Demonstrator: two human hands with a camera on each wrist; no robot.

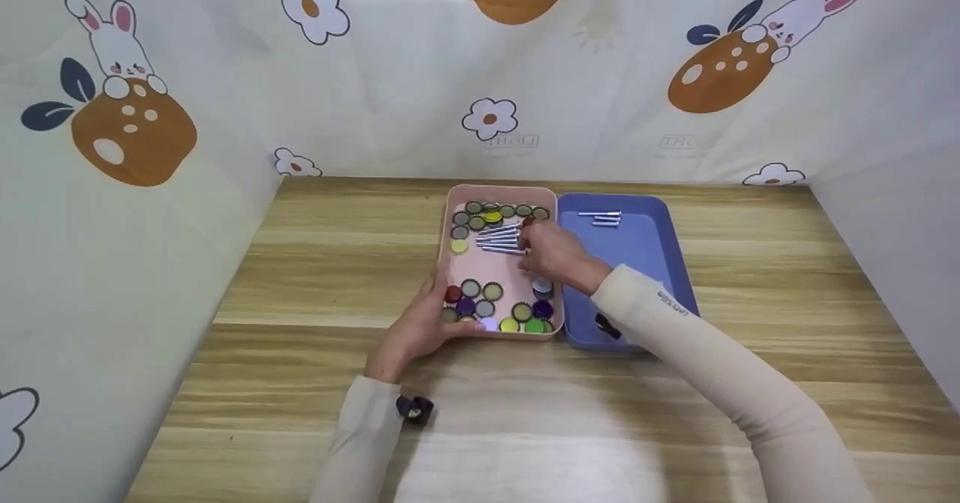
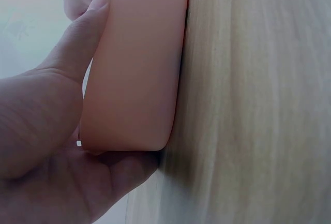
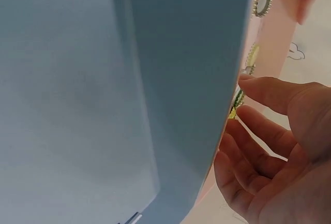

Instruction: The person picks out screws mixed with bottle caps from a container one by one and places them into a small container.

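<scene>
My left hand (image 1: pixel 420 323) grips the near left corner of the pink tray (image 1: pixel 444 226). The thumb lies along its near rim while the fingers curve round the left wall, as the left wrist view shows. Inside the tray, several silver screws (image 1: pixel 499 241) lie side by side. My right hand (image 1: pixel 555 252) reaches in over the tray's right wall, fingertips right at the ends of these screws. In the right wrist view its thumb and bent forefinger stand apart, bottle caps (image 3: pixel 262 2) showing beyond the blue wall. The right fingertips partly cover the screw ends.
Bottle caps (image 1: pixel 470 288) in several colours lie along the pink tray's far and near ends. Against its right side stands a blue tray (image 1: pixel 645 248), with a few silver screws (image 1: pixel 606 219) at its far end. Both trays stand on a wooden table (image 1: pixel 315 263) before a patterned cloth (image 1: pixel 390 98).
</scene>
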